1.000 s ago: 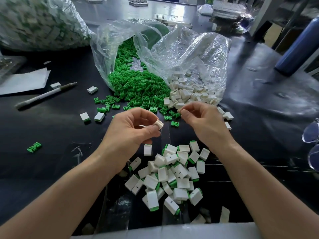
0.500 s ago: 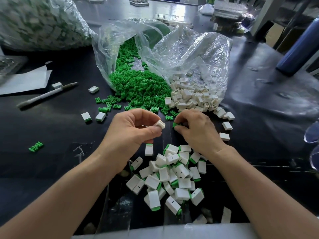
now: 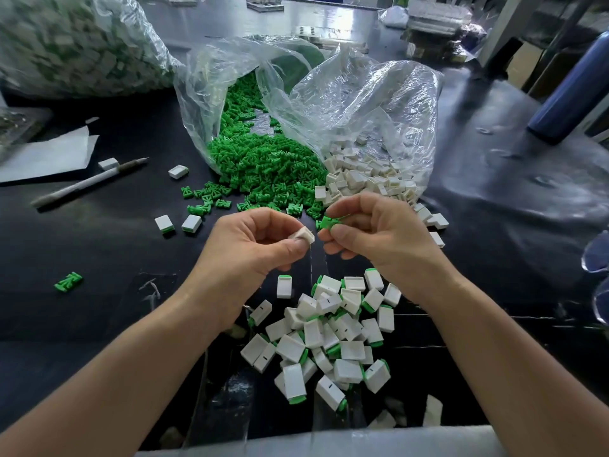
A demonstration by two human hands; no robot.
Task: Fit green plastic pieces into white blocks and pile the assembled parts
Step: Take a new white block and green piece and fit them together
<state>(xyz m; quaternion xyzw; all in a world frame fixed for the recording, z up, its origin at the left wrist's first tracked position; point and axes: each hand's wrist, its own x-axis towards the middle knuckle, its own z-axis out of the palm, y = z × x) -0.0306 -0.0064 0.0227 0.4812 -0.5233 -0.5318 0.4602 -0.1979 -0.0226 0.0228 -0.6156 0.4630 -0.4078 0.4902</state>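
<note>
Two hands meet above the table point(image 3: 99, 245): the left hand point(image 3: 250, 245) pinches a white block point(image 3: 302, 235), the right hand point(image 3: 372, 229) pinches a green piece point(image 3: 327, 222) just beside it, apart. Below both grips lies the pile of assembled parts point(image 3: 333, 334); beyond them, loose green pieces point(image 3: 263, 163) and white blocks point(image 3: 369, 176) spill from bags.

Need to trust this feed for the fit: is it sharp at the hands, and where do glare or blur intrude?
Head view: sharp at the left hand pinching the white block and the right hand pinching the green piece; glare on the clear bag and on the black table at right; the big bag top left is blurred; wide-angle bending toward the edges.
</note>
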